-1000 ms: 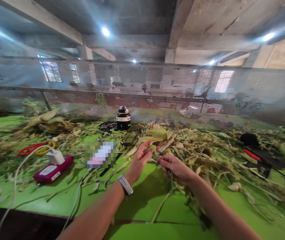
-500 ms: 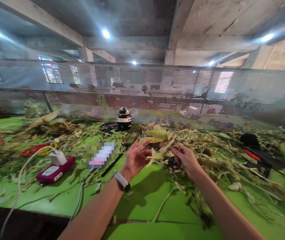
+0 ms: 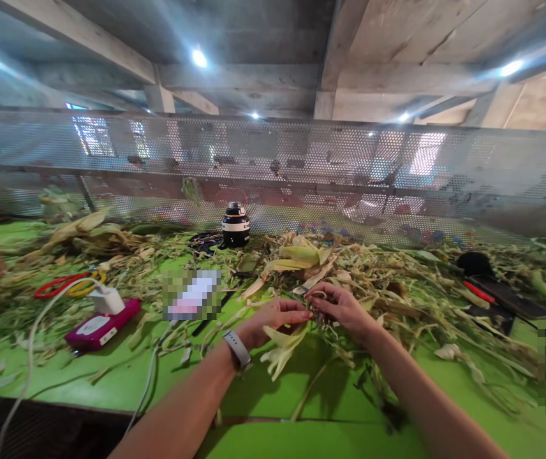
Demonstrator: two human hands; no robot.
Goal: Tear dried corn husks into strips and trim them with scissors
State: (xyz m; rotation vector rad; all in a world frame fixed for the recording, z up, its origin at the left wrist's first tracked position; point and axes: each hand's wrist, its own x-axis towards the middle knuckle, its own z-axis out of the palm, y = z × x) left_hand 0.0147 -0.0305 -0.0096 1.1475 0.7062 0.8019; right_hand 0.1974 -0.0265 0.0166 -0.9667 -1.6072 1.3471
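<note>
- Left hand (image 3: pixel 275 320): thumb and fingers drawn together, holding the pale husk (image 3: pixel 284 349).
- Pale husk: directly below the left fingers — narrow end at the fingertips, frayed end angled down toward the wrist, over the green table (image 3: pixel 254 398).
- Right hand (image 3: pixel 342 311): fingers bent narrow at thin strands (image 3: pixel 329 329) — firm grip cannot be told.
- Fingertips of the 2 hands: just beside each other.

Head-worn view, close over the table (image 3: pixel 254 408), facing forward; past the screen (image 3: pixel 296 153), hard to tell
</note>
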